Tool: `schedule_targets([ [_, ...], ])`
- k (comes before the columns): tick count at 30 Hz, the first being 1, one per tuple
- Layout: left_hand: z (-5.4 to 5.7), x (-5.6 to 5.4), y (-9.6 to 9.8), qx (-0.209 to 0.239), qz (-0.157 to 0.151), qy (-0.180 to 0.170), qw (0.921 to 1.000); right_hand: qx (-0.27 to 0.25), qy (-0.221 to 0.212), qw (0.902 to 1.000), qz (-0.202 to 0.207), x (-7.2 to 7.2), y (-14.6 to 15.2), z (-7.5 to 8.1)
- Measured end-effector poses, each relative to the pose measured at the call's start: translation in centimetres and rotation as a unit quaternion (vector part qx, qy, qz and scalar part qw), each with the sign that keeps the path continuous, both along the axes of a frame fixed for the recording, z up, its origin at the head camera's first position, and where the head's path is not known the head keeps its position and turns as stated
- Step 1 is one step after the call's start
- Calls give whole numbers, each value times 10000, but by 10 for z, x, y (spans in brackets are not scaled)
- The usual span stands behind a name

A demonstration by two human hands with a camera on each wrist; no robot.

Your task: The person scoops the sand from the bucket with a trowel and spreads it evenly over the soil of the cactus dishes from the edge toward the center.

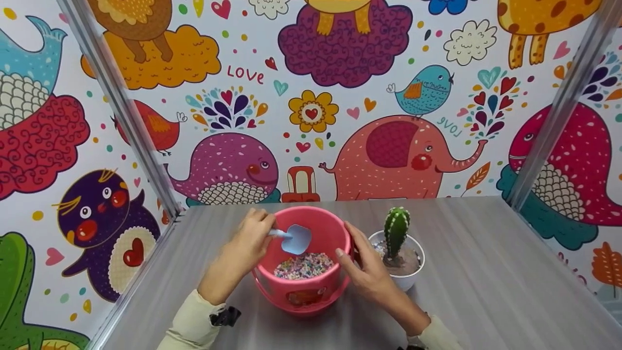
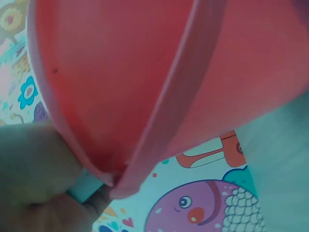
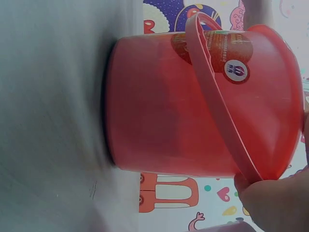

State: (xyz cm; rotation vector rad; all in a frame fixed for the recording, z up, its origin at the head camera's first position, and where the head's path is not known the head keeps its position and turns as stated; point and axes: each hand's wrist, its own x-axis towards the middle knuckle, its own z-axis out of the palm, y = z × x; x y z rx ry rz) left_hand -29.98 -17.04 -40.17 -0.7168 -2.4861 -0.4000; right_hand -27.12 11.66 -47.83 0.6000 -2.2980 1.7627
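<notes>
Over the beads (image 1: 304, 267) in the bucket (image 1: 330, 228), the shovel (image 1: 297, 239) is pinched by the left hand (image 1: 251, 237) at ten o'clock. The bucket is gripped at three by the right hand (image 1: 368, 268); were that grip loosened, beads might be spilled. By careless withdrawal, the cactus (image 1: 396, 231), just beyond, might be knocked.

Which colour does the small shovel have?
The shovel is light blue; the head view shows it best.
</notes>
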Motion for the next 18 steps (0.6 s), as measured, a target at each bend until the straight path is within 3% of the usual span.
schedule_targets([
  [6,3,6,8,-970,454,216,9940,-7,-16,10000,26,0,2,-1],
  [12,5,11,13,-1384,359,277,9893,-48,63,9999,71,1,1,-3],
  [18,9,8,12,-1475,174,-664,9867,-108,72,9999,59,1,-1,-4],
])
